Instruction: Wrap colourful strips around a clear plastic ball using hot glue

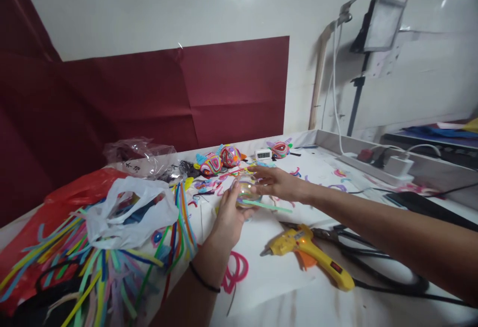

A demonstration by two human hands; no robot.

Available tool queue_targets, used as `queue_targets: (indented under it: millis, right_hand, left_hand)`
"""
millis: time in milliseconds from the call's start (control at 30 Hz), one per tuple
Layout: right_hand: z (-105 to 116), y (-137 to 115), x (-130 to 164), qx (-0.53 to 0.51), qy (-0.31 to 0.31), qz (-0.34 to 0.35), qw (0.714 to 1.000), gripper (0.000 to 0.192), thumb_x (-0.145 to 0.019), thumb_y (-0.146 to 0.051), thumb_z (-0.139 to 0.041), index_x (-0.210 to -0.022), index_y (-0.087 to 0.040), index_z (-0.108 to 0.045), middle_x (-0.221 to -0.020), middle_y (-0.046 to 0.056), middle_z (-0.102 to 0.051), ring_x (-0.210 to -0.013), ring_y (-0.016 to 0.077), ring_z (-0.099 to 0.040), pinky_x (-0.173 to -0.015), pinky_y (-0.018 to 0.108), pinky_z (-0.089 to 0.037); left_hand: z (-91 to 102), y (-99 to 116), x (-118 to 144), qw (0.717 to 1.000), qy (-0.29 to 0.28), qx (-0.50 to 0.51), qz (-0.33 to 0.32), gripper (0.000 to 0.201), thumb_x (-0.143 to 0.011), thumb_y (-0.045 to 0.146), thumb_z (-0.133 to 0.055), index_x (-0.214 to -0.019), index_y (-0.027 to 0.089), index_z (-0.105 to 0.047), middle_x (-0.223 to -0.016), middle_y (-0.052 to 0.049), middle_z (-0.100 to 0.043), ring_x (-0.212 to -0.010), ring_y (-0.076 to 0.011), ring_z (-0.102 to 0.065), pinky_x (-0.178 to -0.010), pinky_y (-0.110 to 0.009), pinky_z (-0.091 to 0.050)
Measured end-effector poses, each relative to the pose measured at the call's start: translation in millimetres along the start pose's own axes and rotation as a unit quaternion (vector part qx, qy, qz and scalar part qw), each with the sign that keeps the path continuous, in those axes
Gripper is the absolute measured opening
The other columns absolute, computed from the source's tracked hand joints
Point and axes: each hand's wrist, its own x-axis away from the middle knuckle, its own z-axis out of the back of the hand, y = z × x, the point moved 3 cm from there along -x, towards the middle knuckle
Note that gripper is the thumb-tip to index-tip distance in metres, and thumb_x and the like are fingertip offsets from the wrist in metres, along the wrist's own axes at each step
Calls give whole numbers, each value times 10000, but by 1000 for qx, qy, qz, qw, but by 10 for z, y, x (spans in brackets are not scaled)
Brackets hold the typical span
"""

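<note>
White table (321, 307) is full of craft scraps. Your left hand (228, 215) cups a clear ball (246, 191) above it, fingers curled around. Your right hand (274, 181) pinches a green stem (271, 207) against the ball. You seem to be wrapping; next, press the stem on steadily.

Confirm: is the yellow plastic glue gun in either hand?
No, the yellow plastic glue gun lies on the white table, while the left hand and right hand hold a clear round ball.
</note>
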Motion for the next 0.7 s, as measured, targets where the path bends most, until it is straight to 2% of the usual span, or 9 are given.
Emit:
queue_targets:
  millis: [133, 233, 367, 533, 700]
  right_hand:
    - [97, -50, -29, -21, 27, 5, 999, 692, -778, -511, -726, -1356, -186, -527, -1246, 146, -655, -1116, 296, -635, -967, 468, -511]
    - [178, -87, 16, -27, 38, 11, 999, 678, -761, -521, -739, -1302, -149, -571, -1189, 151, -685, -1093, 301, -643, -962, 473, -511]
    - [183, -105, 158, -31, 18, 20, 999, 618, -761, -545, -724, -1228, -156, -615, -1162, 133, -696, -1067, 290, -659, -935, 460, -529]
    - [142, -93, 320, -36, 4, 48, 998, 654, -730, -523, -753, -1252, -159, -599, -1198, 142, -681, -1106, 284, -649, -970, 464, -520]
    - [162, -101, 426, 1, 21, 69, 997, 588, -739, -463, -761, -1239, -190, -615, -1172, 127, -697, -1052, 269, -676, -929, 463, -548]
  left_hand:
    - [25, 71, -19, 998, 2, 48, 32, 341, -896, 371, -562, -1121, 125, -636, -971, -119, -721, -815, -228, -695, -707, -360, -579]
    - [33, 121, -16, 996, -14, 77, 51, 406, -925, 410, -487, -1182, 126, -621, -1001, -131, -727, -886, -258, -703, -739, -390, -582]
    - [52, 124, -4, 994, -15, 89, 67, 431, -932, 421, -471, -1259, 162, -579, -1066, -129, -725, -965, -275, -696, -780, -423, -583]
    - [35, 106, 12, 992, -26, 85, 89, 434, -937, 399, -457, -1242, 118, -589, -1053, -161, -725, -973, -289, -693, -774, -429, -589]
    - [25, 108, 18, 993, -36, 65, 90, 487, -937, 475, -449, -1209, 105, -611, -1012, -165, -733, -975, -299, -690, -783, -444, -587]
